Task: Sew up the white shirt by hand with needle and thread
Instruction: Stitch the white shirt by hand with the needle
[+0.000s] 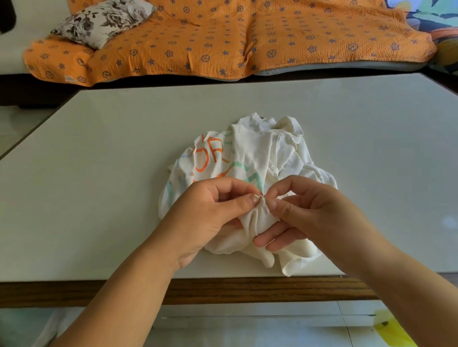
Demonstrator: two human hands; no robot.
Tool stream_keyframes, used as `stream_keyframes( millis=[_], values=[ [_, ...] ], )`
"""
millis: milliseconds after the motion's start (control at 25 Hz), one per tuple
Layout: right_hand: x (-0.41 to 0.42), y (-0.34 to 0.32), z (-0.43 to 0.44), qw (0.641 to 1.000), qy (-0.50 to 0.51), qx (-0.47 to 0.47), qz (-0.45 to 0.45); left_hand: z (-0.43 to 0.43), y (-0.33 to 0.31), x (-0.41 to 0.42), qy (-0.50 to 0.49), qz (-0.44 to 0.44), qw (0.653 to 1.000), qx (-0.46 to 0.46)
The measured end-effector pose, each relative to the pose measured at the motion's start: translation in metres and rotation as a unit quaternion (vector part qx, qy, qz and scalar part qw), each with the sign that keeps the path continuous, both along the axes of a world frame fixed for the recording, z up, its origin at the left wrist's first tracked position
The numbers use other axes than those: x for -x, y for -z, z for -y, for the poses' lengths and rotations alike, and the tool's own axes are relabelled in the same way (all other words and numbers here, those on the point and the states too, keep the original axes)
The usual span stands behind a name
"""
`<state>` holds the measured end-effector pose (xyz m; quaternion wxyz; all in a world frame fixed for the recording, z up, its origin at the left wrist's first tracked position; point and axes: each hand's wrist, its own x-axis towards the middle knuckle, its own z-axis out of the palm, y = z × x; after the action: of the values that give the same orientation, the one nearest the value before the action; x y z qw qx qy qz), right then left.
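Note:
A white shirt (255,153) with orange and green print lies crumpled on the pale table (103,166) near its front edge. My left hand (207,214) pinches a gathered fold of the shirt between thumb and forefinger, lifted a little off the table. My right hand (308,214) meets it from the right, thumb and forefinger pinched together at the top of the same fold; its other fingers curl under the cloth. A needle or thread is too small to make out between the fingertips.
The table has a brown wooden front edge (243,288). Behind it stands a sofa under an orange patterned cover (229,35) with a floral cushion (103,18). A yellow object (392,333) lies on the tiled floor at the lower right.

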<state>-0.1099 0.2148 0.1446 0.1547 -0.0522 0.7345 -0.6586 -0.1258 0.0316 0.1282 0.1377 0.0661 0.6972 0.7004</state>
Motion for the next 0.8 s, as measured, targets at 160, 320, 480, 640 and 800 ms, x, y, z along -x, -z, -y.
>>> stream_keyframes(
  millis=[160,320,480,640,800],
  values=[
    [-0.0017,0.0038,0.0013,1.0,-0.005,-0.021,-0.012,-0.0048,0.0049,-0.0001,-0.007,0.008,0.999,0.032],
    [0.0006,0.0056,0.0026,0.999,-0.017,-0.03,-0.04,-0.0045,0.0062,0.0017,-0.007,0.026,0.999,0.027],
    [0.0046,0.0013,-0.0003,0.997,-0.007,-0.064,-0.049,-0.0039,0.0034,0.0034,-0.005,0.06,0.998,-0.023],
    [0.0082,0.0043,-0.0041,0.997,-0.004,-0.075,-0.027,-0.0015,0.0016,0.0052,-0.02,0.071,0.996,-0.052],
    [0.0044,0.0096,0.0007,0.996,-0.013,-0.07,-0.053,-0.0029,0.0036,0.0048,-0.018,0.061,0.998,-0.028]
  ],
)
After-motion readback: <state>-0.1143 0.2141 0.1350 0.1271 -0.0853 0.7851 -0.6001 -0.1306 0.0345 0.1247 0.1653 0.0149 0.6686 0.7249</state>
